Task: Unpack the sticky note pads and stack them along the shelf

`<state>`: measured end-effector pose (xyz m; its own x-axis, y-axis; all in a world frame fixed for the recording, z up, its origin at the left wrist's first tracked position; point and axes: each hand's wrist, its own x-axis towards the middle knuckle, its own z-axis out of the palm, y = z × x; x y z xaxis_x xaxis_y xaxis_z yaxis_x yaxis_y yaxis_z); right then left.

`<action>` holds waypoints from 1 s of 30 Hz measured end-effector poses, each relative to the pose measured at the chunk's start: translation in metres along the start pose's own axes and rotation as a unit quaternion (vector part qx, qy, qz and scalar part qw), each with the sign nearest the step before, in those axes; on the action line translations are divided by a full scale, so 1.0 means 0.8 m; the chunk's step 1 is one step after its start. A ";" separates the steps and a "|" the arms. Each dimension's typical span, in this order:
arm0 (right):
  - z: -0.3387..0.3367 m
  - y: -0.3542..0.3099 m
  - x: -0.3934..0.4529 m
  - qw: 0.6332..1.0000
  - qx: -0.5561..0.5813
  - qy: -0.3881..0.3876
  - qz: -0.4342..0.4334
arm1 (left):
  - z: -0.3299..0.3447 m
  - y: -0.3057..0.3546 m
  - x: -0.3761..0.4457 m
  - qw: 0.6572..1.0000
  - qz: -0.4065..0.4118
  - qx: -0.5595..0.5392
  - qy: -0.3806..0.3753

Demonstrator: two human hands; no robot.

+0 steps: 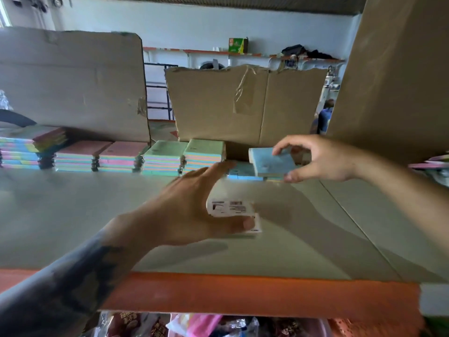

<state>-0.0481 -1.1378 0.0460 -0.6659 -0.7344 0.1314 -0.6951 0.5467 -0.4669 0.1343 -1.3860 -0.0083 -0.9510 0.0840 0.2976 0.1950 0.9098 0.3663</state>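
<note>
My right hand (323, 158) pinches a blue sticky note pad (273, 161), tilted just above a low blue pad (240, 172) lying on the shelf (97, 215). My left hand (192, 207) reaches over the shelf and grips a pad with a white printed label (232, 209) between thumb and fingers. Along the back of the shelf stand several stacks of pastel pads (162, 159), pink-topped (102, 154) to the left and green-topped in the middle.
Cardboard sheets (73, 81) and a torn carton (243, 103) stand behind the stacks. A tall cardboard box (393, 81) rises at the right. The shelf's orange front beam (243, 293) runs below. Packaged goods (194, 324) lie underneath.
</note>
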 end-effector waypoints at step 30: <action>0.010 0.066 0.030 0.998 -0.008 -0.026 0.053 | 0.008 -0.020 -0.012 0.999 -0.002 -0.010 -0.031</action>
<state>-0.0989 -1.1300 0.0174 -0.7207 -0.6923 0.0364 -0.6263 0.6277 -0.4623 0.1387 -1.3986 -0.0221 -0.9645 0.1059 0.2420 0.1956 0.9018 0.3852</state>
